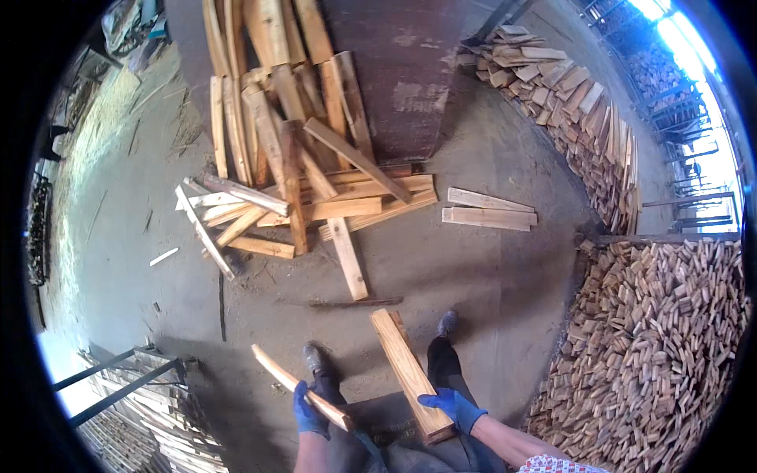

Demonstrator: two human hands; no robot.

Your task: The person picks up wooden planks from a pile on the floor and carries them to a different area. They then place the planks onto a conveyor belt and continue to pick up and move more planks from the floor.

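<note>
Wooden boards (pixel 406 366) in both hands (pixel 456 407)

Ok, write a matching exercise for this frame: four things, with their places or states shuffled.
1. Left hand
2. Right hand
3. Separate pair of planks
4. Dense wood heap

A. on the floor, right of the scattered boards
B. holding a narrow, curved strip
C. at the picture's lower right
D. holding a wider board

Pairs: 1-B, 2-D, 3-A, 4-C

Grey floor (pixel 465 272), bright right-side light (pixel 684 41)
</note>
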